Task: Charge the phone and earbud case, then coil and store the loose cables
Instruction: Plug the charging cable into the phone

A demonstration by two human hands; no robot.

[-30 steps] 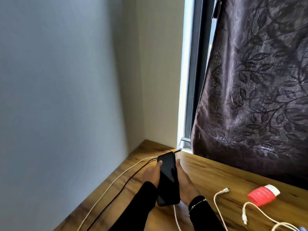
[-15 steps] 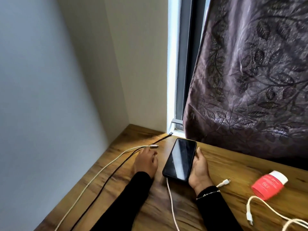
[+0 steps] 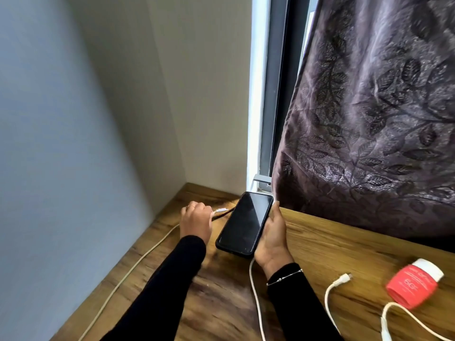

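Note:
A black phone (image 3: 246, 222) with a dark screen lies tilted near the back of the wooden desk (image 3: 344, 247). My right hand (image 3: 273, 237) grips its right edge. A white cable (image 3: 256, 296) runs from the phone's near end toward me. My left hand (image 3: 195, 221), left of the phone, pinches the plug end of another white cable (image 3: 138, 264), its tip (image 3: 221, 209) pointing at the phone. A dark cable lies beside that tip, mostly hidden by my hand. No earbud case is in view.
A red tube with a white cap (image 3: 413, 283) lies at the right. Loose white cables (image 3: 331, 294) with free plugs curl next to it. A wall (image 3: 61, 143) bounds the desk's left; a dark leaf-patterned curtain (image 3: 369, 119) hangs at the back right.
The phone went from upright in both hands to lying near the window, held by my right hand alone. My left hand moved left and took hold of the white cable's plug end.

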